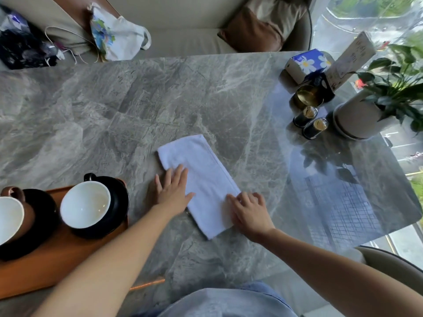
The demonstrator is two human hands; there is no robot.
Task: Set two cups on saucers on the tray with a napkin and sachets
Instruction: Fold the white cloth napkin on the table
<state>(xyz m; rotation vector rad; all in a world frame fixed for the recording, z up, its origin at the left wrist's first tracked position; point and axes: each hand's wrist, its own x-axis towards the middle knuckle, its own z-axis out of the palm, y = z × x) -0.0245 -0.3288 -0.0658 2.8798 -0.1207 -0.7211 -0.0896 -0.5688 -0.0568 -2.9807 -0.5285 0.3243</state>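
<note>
A white folded napkin (201, 184) lies flat on the grey marble table (137, 106), its long axis running diagonally from far-left to near-right, just beside the wooden tray (57, 259) that sits to its left. The left hand (175, 188) rests spread, palm down, on the napkin's left edge; the right hand (249, 213), fingers curled, presses the near right edge, though any pinch is not clear. Two cups, one black (85, 204) and one brown (9, 216), already stand on dark saucers (121, 197) on the tray. The left hand is nearer the tray, so the napkin probably travels leftward; no sachets are visible.
</note>
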